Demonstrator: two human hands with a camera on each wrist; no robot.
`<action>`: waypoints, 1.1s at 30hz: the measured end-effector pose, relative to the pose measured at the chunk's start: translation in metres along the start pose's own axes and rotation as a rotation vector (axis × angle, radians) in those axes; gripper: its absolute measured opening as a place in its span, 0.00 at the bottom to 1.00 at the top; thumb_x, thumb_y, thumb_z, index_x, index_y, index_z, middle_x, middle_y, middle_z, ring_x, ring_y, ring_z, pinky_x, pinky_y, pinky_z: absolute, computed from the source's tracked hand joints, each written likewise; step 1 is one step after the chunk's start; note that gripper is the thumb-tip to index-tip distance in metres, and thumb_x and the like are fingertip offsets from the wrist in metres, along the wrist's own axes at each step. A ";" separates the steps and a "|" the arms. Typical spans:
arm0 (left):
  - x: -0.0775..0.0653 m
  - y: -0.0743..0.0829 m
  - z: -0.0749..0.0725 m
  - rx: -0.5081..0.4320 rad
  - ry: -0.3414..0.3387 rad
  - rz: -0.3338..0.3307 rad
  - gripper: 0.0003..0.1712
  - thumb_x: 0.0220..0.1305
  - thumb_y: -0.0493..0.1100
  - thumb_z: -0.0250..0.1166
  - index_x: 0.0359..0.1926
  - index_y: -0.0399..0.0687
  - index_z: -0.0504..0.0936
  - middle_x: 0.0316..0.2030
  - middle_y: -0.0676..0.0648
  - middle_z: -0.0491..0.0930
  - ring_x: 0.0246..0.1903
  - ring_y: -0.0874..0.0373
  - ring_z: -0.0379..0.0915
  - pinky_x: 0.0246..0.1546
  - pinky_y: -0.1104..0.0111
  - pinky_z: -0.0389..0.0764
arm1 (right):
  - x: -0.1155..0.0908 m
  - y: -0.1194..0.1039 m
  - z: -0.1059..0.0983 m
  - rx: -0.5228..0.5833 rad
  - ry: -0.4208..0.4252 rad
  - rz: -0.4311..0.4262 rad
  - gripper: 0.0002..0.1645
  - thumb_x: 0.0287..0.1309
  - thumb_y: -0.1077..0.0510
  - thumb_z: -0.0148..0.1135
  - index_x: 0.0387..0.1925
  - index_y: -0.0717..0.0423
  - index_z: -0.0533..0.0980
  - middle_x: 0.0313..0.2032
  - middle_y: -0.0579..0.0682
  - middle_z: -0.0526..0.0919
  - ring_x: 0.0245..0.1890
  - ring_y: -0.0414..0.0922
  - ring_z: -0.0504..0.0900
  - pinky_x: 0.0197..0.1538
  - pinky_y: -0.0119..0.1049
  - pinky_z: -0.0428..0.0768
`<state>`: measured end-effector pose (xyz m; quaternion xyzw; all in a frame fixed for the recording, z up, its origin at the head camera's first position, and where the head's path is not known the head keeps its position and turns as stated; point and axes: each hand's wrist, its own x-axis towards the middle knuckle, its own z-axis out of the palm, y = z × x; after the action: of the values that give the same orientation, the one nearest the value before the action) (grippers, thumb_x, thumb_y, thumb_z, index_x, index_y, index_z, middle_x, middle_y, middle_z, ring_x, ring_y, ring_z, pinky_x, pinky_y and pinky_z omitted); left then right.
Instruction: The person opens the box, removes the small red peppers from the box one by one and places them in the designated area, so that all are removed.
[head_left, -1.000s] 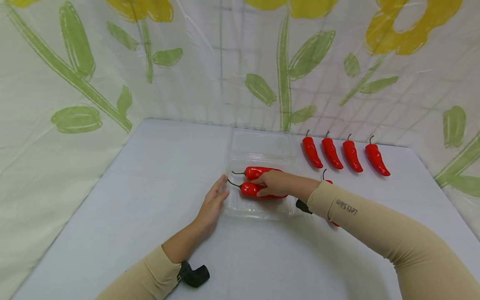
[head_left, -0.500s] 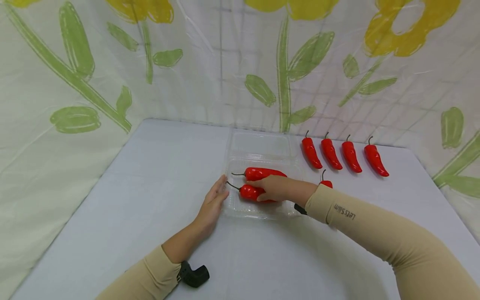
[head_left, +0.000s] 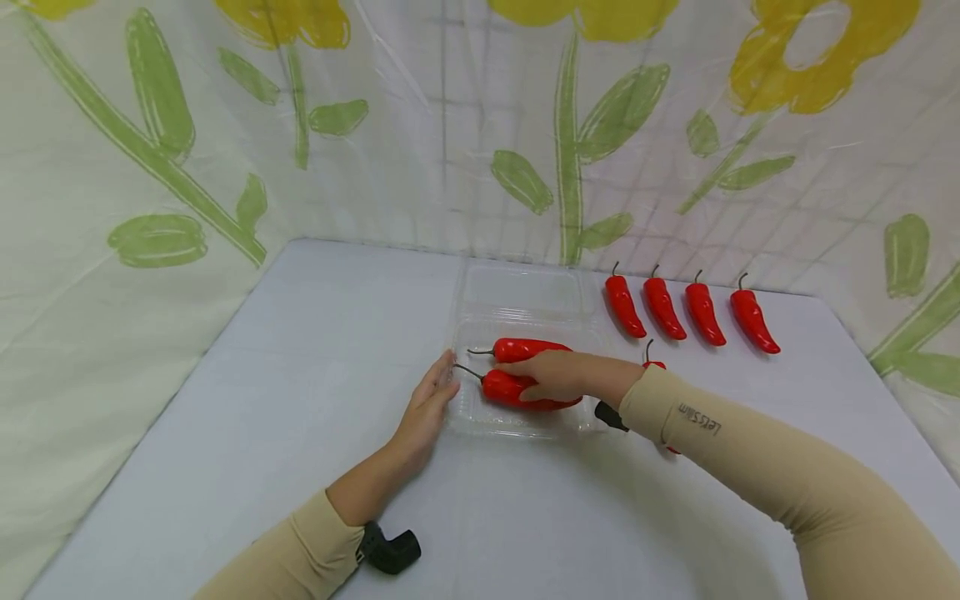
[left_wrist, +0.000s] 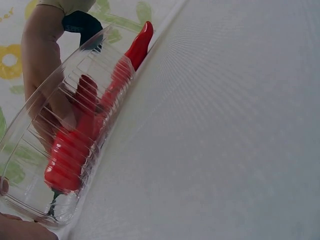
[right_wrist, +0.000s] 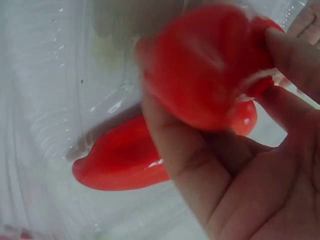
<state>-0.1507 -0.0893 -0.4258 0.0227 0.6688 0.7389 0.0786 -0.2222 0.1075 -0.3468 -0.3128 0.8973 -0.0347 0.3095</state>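
Note:
My right hand [head_left: 551,375] pinches a red chili pepper [head_left: 501,387] between thumb and fingers, low over the clear plastic clamshell box [head_left: 480,422]. The pepper's stem points left. Just beyond it in the box lies another red chili pepper [head_left: 525,347], partly hidden by the hand; in the right wrist view this second pepper [right_wrist: 122,157] lies below the held one [right_wrist: 200,70]. My left hand [head_left: 420,417] rests against the box's left side with its fingers extended. Through the clear wall, the left wrist view shows the right hand [left_wrist: 42,75] around the pepper [left_wrist: 65,160].
The box's lid [head_left: 521,287] lies folded back behind it. Several red chili peppers [head_left: 702,313] are lined up at the table's back right. One more chili pepper [head_left: 655,364] is mostly covered by the right forearm. A flowered sheet [head_left: 405,167] hangs behind the white table [head_left: 337,333].
My right hand has shifted the held pepper slightly toward the box's near side, widening the gap to the other pepper. The left hand stays where it was.

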 end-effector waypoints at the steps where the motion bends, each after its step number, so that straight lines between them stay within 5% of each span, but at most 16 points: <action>1: 0.000 0.000 0.000 -0.005 -0.001 0.000 0.32 0.69 0.36 0.41 0.72 0.39 0.44 0.74 0.44 0.42 0.73 0.51 0.33 0.72 0.55 0.39 | -0.001 0.001 0.000 -0.007 0.009 -0.021 0.35 0.60 0.52 0.58 0.68 0.40 0.60 0.58 0.48 0.74 0.60 0.48 0.67 0.57 0.47 0.75; 8: 0.001 0.001 0.001 0.000 0.001 -0.003 0.32 0.69 0.36 0.41 0.72 0.40 0.44 0.74 0.44 0.42 0.73 0.52 0.33 0.72 0.56 0.39 | -0.007 0.006 -0.004 0.038 0.129 -0.177 0.29 0.60 0.56 0.58 0.63 0.45 0.68 0.56 0.50 0.75 0.56 0.48 0.71 0.55 0.40 0.78; 21: 0.002 0.001 0.000 0.020 0.010 -0.011 0.32 0.70 0.36 0.40 0.72 0.40 0.45 0.73 0.44 0.43 0.73 0.51 0.34 0.72 0.54 0.41 | -0.030 0.008 -0.007 0.215 0.222 -0.159 0.29 0.60 0.56 0.59 0.63 0.47 0.68 0.47 0.50 0.78 0.46 0.45 0.73 0.42 0.30 0.79; 33: 0.001 0.001 0.001 -0.018 0.011 -0.011 0.32 0.69 0.36 0.41 0.72 0.38 0.44 0.73 0.43 0.42 0.73 0.50 0.32 0.72 0.54 0.38 | -0.060 0.019 -0.002 0.346 0.334 -0.091 0.29 0.61 0.51 0.56 0.64 0.47 0.67 0.41 0.50 0.76 0.38 0.44 0.73 0.34 0.31 0.77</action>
<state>-0.1516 -0.0885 -0.4251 0.0142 0.6625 0.7447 0.0794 -0.1972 0.1577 -0.3184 -0.2853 0.9017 -0.2529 0.2039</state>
